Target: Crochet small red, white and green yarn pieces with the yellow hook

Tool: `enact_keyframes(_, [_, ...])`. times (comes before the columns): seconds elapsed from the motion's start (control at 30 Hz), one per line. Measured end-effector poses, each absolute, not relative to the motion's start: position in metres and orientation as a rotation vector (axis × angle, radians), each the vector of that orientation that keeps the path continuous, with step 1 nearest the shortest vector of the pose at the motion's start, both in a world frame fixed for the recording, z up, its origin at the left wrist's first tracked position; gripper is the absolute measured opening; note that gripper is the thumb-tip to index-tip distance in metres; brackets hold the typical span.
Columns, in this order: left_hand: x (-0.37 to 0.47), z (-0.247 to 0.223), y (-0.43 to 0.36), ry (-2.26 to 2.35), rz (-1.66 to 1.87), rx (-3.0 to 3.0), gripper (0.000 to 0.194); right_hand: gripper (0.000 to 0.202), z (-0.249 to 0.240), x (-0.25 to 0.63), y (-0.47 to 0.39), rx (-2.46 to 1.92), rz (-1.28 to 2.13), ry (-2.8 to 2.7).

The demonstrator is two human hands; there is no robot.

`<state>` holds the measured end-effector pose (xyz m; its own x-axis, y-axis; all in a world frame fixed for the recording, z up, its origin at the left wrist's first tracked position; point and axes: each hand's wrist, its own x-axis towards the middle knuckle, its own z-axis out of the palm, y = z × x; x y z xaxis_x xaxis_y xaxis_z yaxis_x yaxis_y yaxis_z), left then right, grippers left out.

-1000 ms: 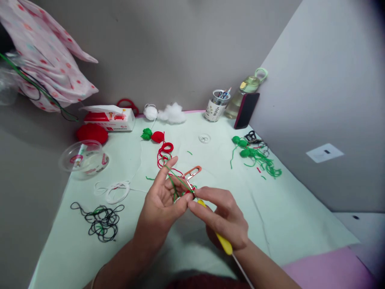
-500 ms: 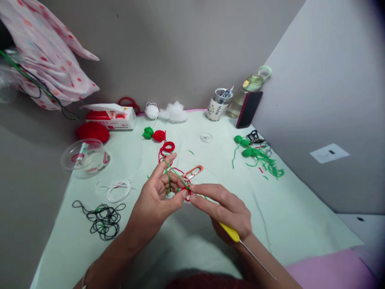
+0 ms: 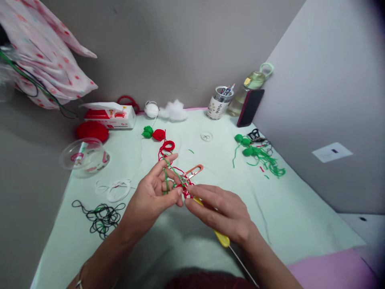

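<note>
Green yarn (image 3: 172,167) runs over the raised index finger of my left hand (image 3: 150,196). The thumb and other fingers of that hand pinch a small red and green crocheted piece (image 3: 180,187). My right hand (image 3: 224,210) grips a crochet hook with a yellow handle (image 3: 221,238); its metal rear end sticks out below the palm, and its front tip is hidden at the yarn. Just beyond the fingertips lie orange thread snips (image 3: 195,170). Red yarn (image 3: 167,147) trails on the cloth from a red ball (image 3: 159,135) beside a green ball (image 3: 147,131).
Black cord (image 3: 104,218), white cord (image 3: 118,190) and a clear tub (image 3: 90,156) lie left. Along the back stand a tissue box (image 3: 120,117), white stuffing (image 3: 173,110), a pen jar (image 3: 219,105), a bottle (image 3: 240,100) and a phone (image 3: 251,107). Green yarn pieces (image 3: 264,159) lie right.
My right hand and the hook have shifted left and turned a little, and more yellow handle shows between the fingers. My left hand has moved slightly left with the crocheted piece.
</note>
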<state>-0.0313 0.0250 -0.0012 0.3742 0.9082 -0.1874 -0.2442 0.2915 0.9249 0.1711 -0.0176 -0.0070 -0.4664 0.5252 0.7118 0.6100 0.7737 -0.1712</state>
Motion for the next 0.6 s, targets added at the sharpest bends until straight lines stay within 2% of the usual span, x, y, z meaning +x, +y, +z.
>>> enact_keyframes(0.1, [-0.031, 0.000, 0.026, 0.935, 0.944, 1.057, 0.071, 0.023, -0.018, 0.172, -0.016, -0.768, -0.195, -2.154])
enact_keyframes(0.27, [-0.032, -0.001, 0.027, 1.069, 1.009, 1.222, 0.073, 0.030, -0.034, 0.175, -0.018, -0.774, -0.079, -2.162])
enact_keyframes(0.6, [-0.033, -0.014, 0.028, 1.155, 1.157, 1.696, 0.063, 0.031, -0.029, 0.172, -0.021, -0.867, 0.109, -2.072])
